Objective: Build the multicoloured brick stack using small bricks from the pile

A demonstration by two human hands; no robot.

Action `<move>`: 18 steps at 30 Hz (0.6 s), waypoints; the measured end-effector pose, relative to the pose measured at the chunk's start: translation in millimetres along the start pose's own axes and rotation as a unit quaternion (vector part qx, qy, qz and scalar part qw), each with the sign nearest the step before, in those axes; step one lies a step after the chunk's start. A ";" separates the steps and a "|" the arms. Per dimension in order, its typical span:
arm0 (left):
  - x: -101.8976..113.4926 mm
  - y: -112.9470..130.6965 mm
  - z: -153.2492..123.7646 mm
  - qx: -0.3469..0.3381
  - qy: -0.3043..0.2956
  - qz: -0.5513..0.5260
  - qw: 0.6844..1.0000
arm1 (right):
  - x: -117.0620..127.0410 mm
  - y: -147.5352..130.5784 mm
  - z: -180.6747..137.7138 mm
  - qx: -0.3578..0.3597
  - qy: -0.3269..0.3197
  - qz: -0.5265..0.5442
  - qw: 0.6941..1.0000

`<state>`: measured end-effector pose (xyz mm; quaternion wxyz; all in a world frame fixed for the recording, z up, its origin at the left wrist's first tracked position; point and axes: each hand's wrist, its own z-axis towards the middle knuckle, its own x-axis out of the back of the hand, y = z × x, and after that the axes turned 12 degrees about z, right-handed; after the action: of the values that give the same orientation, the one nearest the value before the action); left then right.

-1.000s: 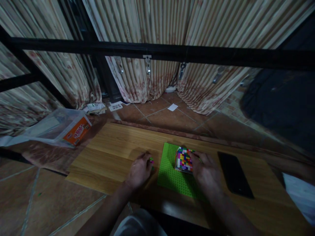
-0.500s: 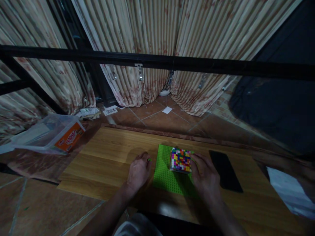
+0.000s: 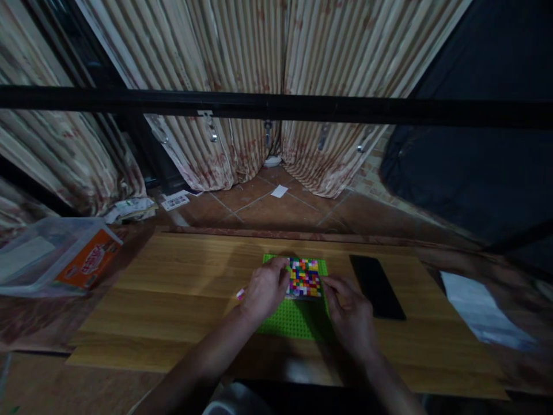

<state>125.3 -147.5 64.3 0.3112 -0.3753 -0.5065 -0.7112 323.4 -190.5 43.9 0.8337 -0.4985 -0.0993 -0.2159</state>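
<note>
A block of small multicoloured toy bricks (image 3: 305, 278) stands on the green studded baseplate (image 3: 289, 323). My left hand (image 3: 264, 291) is closed at the block's left edge, covering that side; whether a small brick sits between its fingertips is hidden. At the right edge, the fingertips of my right hand (image 3: 352, 311) are pinched against the block. Small pink and white pieces (image 3: 240, 294) lie on the wooden table beside my left wrist.
A black phone-like slab (image 3: 377, 287) lies right of the baseplate on the wooden table (image 3: 173, 288). Farther right is a white sheet (image 3: 484, 308). A clear plastic bin with an orange label (image 3: 90, 259) stands at the left. A dark bar (image 3: 276, 106) crosses before the curtains.
My left hand has moved right, from beside the baseplate to the block's left edge. My right hand has drawn back slightly to the block's right edge. The view has shifted right.
</note>
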 end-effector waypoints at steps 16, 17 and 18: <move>0.6 19.9 31.8 -0.087 -0.073 0.182 0.977 | 6.5 7.2 2.6 -0.027 -0.005 0.025 0.999; 0.4 19.6 33.1 -0.082 -0.072 0.180 0.978 | 7.2 7.9 2.9 -0.030 -0.006 0.026 0.999; 0.4 19.4 34.0 -0.078 -0.071 0.177 0.978 | 7.6 8.7 3.2 -0.033 -0.007 0.027 0.999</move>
<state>148.5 -120.8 81.0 0.3650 -0.5321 -0.3956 -0.6536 334.3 -186.1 41.5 0.8215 -0.5301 -0.0844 -0.1926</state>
